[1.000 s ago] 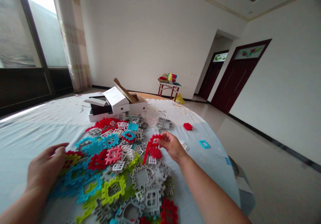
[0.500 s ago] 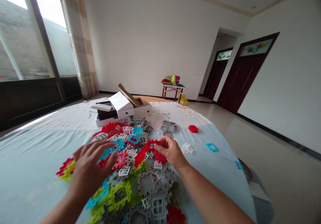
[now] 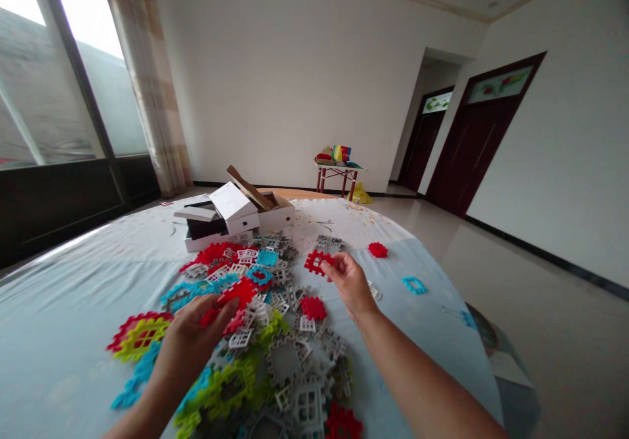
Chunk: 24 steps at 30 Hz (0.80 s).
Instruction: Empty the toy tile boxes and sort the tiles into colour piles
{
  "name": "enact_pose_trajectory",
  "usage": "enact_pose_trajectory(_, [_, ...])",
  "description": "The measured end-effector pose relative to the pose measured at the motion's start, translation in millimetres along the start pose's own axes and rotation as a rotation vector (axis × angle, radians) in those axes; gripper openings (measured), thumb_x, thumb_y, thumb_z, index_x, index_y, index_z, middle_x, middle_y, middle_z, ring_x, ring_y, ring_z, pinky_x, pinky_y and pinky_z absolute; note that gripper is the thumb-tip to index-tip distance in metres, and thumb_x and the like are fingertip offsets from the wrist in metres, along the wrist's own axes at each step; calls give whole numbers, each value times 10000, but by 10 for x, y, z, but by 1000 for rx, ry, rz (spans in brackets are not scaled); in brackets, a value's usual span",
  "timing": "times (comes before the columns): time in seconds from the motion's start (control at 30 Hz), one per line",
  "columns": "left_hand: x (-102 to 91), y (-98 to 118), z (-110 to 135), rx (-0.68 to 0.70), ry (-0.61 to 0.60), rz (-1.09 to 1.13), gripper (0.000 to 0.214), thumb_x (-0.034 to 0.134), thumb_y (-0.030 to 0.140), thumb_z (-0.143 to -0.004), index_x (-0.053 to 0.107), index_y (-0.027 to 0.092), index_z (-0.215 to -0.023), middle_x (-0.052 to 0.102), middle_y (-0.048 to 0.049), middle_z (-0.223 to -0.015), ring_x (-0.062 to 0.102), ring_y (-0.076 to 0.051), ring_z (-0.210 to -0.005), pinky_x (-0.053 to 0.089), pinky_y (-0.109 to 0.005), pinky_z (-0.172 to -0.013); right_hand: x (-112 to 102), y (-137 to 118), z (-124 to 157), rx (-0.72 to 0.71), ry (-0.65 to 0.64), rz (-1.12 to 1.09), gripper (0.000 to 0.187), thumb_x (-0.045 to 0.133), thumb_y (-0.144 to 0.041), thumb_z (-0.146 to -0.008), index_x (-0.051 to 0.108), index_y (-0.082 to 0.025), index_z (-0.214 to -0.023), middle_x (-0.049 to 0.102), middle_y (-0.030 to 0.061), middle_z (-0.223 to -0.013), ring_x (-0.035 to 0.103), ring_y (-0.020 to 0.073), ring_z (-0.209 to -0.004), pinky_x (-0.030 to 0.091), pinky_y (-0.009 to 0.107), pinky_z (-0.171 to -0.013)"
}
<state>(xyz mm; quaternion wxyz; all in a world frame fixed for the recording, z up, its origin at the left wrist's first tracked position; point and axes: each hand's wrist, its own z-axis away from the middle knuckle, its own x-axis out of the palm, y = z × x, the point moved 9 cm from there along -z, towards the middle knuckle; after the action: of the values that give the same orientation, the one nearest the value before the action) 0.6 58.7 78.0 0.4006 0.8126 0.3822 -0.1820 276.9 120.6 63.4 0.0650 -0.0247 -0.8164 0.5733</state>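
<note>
A heap of flat toothed plastic tiles (image 3: 275,354) in red, blue, green, grey and white lies on a table under a pale blue cloth (image 3: 73,282). My right hand (image 3: 350,282) is raised over the far side of the heap and pinches a small red tile (image 3: 314,261) by its edge. My left hand (image 3: 196,326) rests on the middle of the heap, fingers closed on a larger red tile (image 3: 236,293) lifted a little off the pile.
Open white boxes (image 3: 230,213) stand at the back of the table. A red tile (image 3: 378,249) and a blue tile (image 3: 414,286) lie apart at the right. Red and green tiles (image 3: 140,334) lie at the left. Beyond are a small red-legged table (image 3: 337,171) and dark doors (image 3: 479,134).
My right hand has lifted a small red tile up and away from the heap. My left hand has drawn back from flat on the pile and closed on a larger red tile.
</note>
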Motion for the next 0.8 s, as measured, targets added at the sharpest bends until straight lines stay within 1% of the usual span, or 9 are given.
enact_pose_trajectory(0.07, [52, -29, -5, 14, -44, -7, 318, 496, 467, -758, 610, 178, -689, 561, 5, -608, 513, -118, -567, 400, -223, -540, 70, -29, 12, -113, -105, 227, 163, 638, -298, -696, 549, -189, -779, 533, -20, -710, 487, 101, -616, 413, 224, -605])
enact_pose_trajectory(0.17, [93, 42, -5, 85, -103, -32, 310, 491, 468, -766, 665, 212, -773, 622, -29, -763, 573, -141, -685, 444, -225, -608, 270, -17, 130, -273, -291, 488, 43, 592, -168, -714, 599, -193, -748, 547, -4, -774, 511, 112, -684, 416, 230, -658])
enact_pose_trajectory(0.27, [60, 116, -13, 134, -107, -54, 345, 470, 492, -769, 688, 230, -823, 639, -55, -855, 601, -152, -727, 468, -226, -633, 412, 75, 230, -335, -470, 611, 228, 507, -22, -678, 613, -200, -772, 574, 4, -835, 537, 127, -787, 422, 239, -739])
enact_pose_trajectory(0.37, [38, 131, -20, 148, -104, -95, 387, 436, 510, -780, 694, 229, -840, 647, -66, -879, 615, -156, -726, 483, -226, -637, 427, 153, 247, -348, -571, 681, 387, 416, 55, -614, 628, -194, -821, 588, 24, -936, 538, 132, -898, 410, 249, -841])
enact_pose_trajectory(0.43, [44, 113, -19, 151, -103, -126, 409, 411, 514, -788, 693, 226, -856, 651, -73, -905, 621, -162, -755, 491, -232, -665, 399, 155, 228, -357, -571, 724, 435, 394, 63, -598, 636, -191, -855, 588, 36, -976, 532, 135, -937, 393, 253, -882])
enact_pose_trajectory(0.5, [65, 89, -14, 160, -107, -165, 411, 400, 509, -796, 688, 229, -888, 648, -77, -940, 622, -167, -784, 495, -236, -684, 361, 121, 202, -359, -515, 775, 398, 427, 24, -637, 633, -194, -900, 595, 41, -962, 537, 144, -922, 397, 259, -871])
enact_pose_trajectory(0.6, [114, 83, 1, 220, -122, -219, 374, 415, 478, -803, 674, 245, -938, 640, -75, -973, 621, -167, -813, 494, -234, -700, 338, 69, 200, -333, -418, 859, 251, 555, -210, -731, 613, -197, -975, 605, 50, -925, 544, 169, -875, 406, 283, -829])
enact_pose_trajectory(0.7, [144, 83, 14, 284, -123, -236, 351, 428, 457, -806, 664, 252, -964, 640, -68, -963, 620, -162, -808, 495, -227, -694, 398, 97, 254, -301, -418, 957, 414, 641, -470, -663, 617, -201, -977, 613, 60, -900, 542, 199, -866, 399, 314, -807])
enact_pose_trajectory(0.8, [161, 50, 14, 289, -133, -247, 335, 446, 457, -800, 661, 268, -973, 644, -50, -962, 619, -163, -813, 497, -226, -690, 444, 141, 287, -283, -440, 1019, 405, 682, -465, -613, 632, -219, -931, 618, 44, -851, 539, 202, -844, 392, 317, -784])
